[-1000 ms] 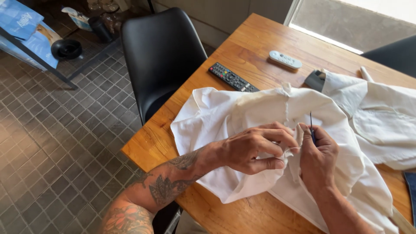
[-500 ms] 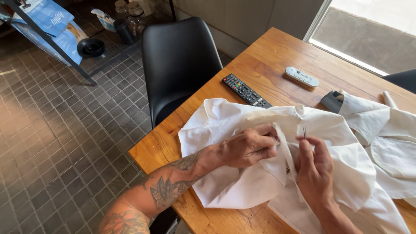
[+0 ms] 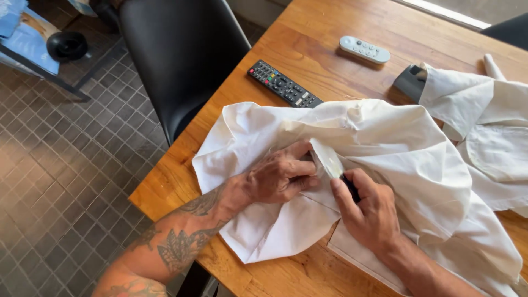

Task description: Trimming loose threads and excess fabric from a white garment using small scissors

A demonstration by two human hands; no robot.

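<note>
Wooden desk (image 3: 308,66) carries a white shirt (image 3: 385,148), soft, light and prone to slip; best gripped at a folded edge. Left hand (image 3: 278,176) pinches its strip. Right hand (image 3: 366,212), at 3 o'clock, grips a dark tool (image 3: 350,186).

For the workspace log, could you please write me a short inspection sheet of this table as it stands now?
Surface: wooden table, partly covered by cloth.
Job's things: white shirt, rumpled; small dark tool in right hand.
Clutter: black remote, white remote, dark case under the shirt's edge.
Hands: left hand pinches a fabric fold; right hand grips the tool beside it.
Cables: nothing seen.
Surroundings: black chair, tiled floor.
</note>
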